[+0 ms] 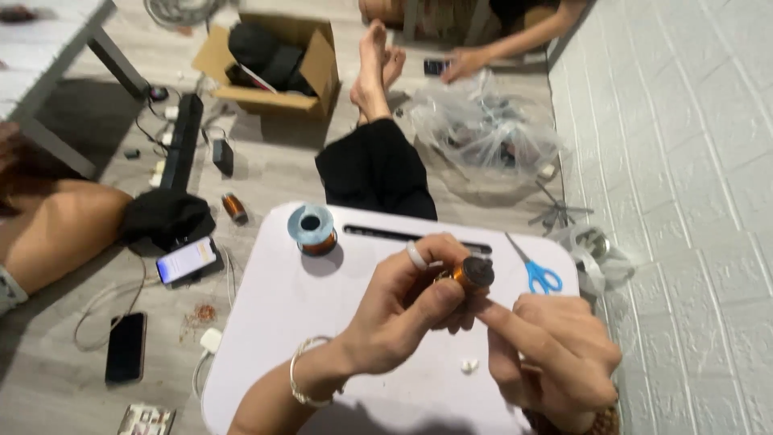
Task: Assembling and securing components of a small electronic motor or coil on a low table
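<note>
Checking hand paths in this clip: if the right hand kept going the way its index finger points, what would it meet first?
The right hand points up-left at the small copper-wound coil held in the left hand. It would meet that coil first; the fingertip looks nearly touching already, though depth is unclear.

A spool of copper wire [312,229] stands on the white lap table [266,322], blue-handled scissors [535,267] lie near its far edge. On the floor sit a cardboard box [270,60], a lit phone [186,260], a dark phone [126,347] and a clear plastic bag [483,129].
</note>
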